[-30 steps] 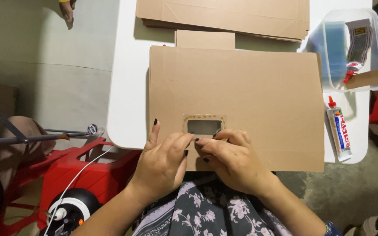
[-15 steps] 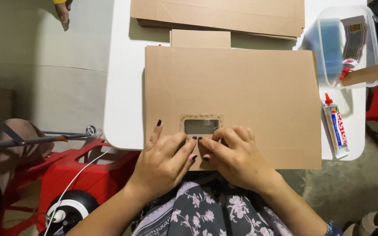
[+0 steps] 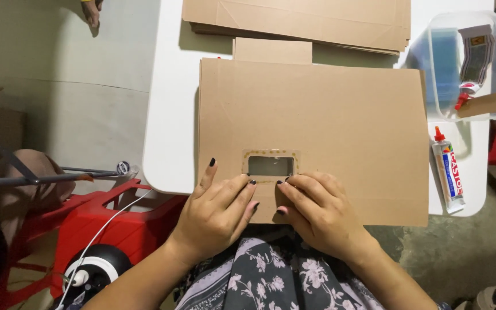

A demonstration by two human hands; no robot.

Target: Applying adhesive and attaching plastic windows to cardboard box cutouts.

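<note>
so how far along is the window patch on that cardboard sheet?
Done: the clear film sits over the rectangular cutout in the cardboard sheet, with glue dots showing round its edge, and the glue tube lies set aside on the table. In hand: left hand and right hand press the film's lower edge with their fingers. Left: a stack of cardboard sheets lies behind.

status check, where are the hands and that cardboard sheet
Left hand and right hand flat on the cardboard sheet, fingers pressing the lower edge of the clear window patch. Glue tube off to the right. Nothing blocking.
</note>
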